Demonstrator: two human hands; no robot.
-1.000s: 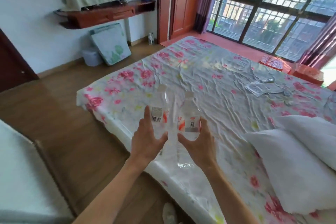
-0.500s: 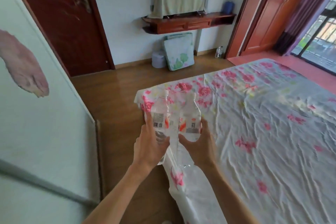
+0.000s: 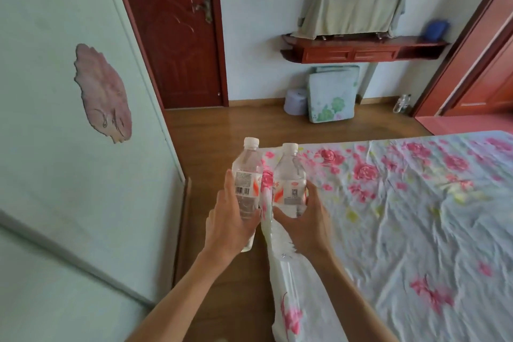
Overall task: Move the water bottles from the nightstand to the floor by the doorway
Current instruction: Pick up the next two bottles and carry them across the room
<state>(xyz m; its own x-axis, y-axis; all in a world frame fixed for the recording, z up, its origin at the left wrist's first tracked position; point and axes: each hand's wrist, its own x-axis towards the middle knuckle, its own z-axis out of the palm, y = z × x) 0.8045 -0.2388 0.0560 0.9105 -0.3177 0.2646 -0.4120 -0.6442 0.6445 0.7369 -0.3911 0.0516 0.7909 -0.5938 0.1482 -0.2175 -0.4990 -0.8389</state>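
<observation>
Hands first: my left hand [image 3: 231, 223] is wrapped around the lower body of the left bottle [image 3: 247, 189], and my right hand [image 3: 304, 221] grips the right bottle [image 3: 290, 182] the same way. Both bottles are clear plastic with white caps and white-and-orange labels; the left one shows a barcode. I hold them upright, side by side, close together at chest height, their caps pointing up and slightly away from me. Whether the two bottles touch each other I cannot tell.

Beneath the bottles I note the corner of the bed [image 3: 416, 203], covered with a white sheet printed with pink flowers, and the wooden floor [image 3: 222, 130] to its left. A pale wall panel with a pink patch [image 3: 102, 91] stands close on my left. Ahead, across the floor, is a closed dark red door [image 3: 172, 30]. To its right a wall shelf [image 3: 361, 50] carries an item draped in cloth. Below the shelf a cushion [image 3: 331, 94] leans against the wall beside a small lilac stool [image 3: 295, 101]. Further right, another bottle [image 3: 401, 103] stands on the floor by a red door frame [image 3: 458, 41].
</observation>
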